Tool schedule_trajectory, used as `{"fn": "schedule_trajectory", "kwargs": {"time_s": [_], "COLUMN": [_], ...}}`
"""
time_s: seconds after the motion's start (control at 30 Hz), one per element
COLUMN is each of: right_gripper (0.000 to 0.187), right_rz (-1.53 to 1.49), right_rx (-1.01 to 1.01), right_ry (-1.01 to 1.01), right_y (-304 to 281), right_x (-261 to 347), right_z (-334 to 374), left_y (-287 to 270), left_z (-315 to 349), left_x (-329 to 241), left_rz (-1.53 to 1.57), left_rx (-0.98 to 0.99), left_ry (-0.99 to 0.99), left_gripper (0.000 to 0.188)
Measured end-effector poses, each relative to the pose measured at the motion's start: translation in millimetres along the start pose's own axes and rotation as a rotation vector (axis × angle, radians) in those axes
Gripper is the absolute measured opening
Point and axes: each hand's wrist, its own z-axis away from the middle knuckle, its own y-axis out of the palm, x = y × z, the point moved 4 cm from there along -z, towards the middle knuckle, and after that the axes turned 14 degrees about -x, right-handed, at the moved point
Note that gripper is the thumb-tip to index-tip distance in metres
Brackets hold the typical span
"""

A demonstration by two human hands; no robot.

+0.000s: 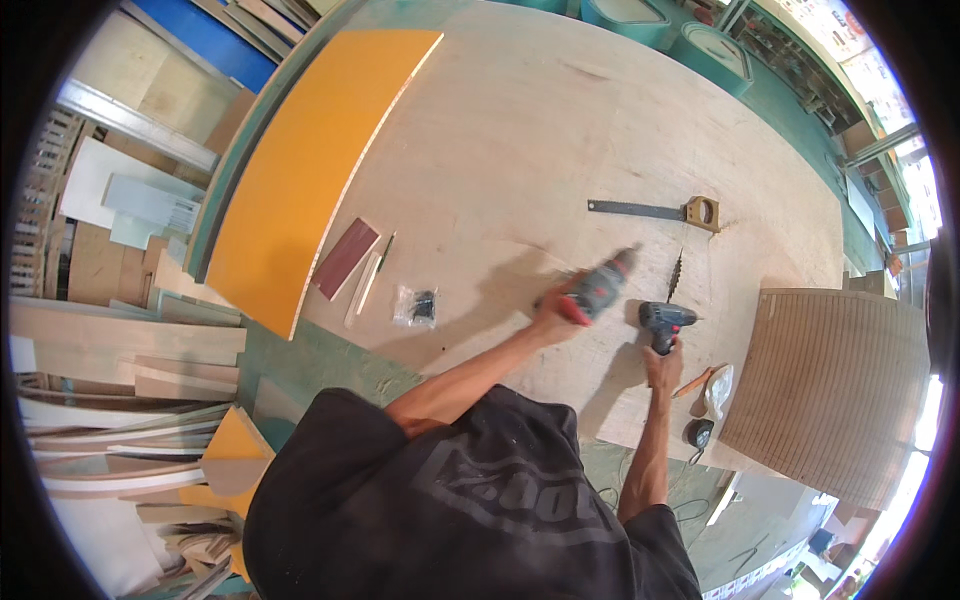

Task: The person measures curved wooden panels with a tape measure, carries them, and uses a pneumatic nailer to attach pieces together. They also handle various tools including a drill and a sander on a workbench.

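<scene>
My left hand (553, 322) is closed around a larger grey and black power drill (600, 288) with red parts, held over the wooden tabletop (480, 170). Its front end is smeared by motion and points away to the right. Beside it, my right hand (662, 366) grips the handle of a small dark cordless drill (663, 316), whose nose faces right. A dark spiral auger bit (676, 275) lies just beyond the small drill. Farther off rests a hand saw (645, 210) with a wooden handle.
A yellow board (320, 160) covers the table's left side. Near it lie a maroon block (346, 258) and a small clear packet (415, 306). To the right are a slatted wooden panel (830, 390), a tape measure (699, 433) and an orange stick (692, 382). Offcuts (130, 340) fill the far left.
</scene>
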Motion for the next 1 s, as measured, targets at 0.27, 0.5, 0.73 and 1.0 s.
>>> {"fn": "schedule_trajectory", "kwargs": {"time_s": [0.27, 0.5, 0.73, 1.0], "right_gripper": [0.075, 0.066, 0.064, 0.064], "right_rz": [-0.303, -0.181, -0.149, -0.409], "right_rx": [0.228, 0.377, 0.395, 0.25], "right_ry": [-0.275, -0.714, -0.857, -0.705], "right_y": [53, 184, 250, 180], "right_x": [196, 371, 454, 376], "right_z": [51, 76, 96, 58], "left_y": [-197, -317, -325, -365], "left_z": [-81, -140, -141, -141], "left_x": [-239, -300, -317, -302], "left_rz": [-1.032, -0.948, -0.64, -0.63], "left_rx": [-0.469, -0.634, -0.474, -0.493], "left_ry": [0.5, 0.454, 0.43, 0.386], "left_gripper": [0.043, 0.026, 0.033, 0.039]}}
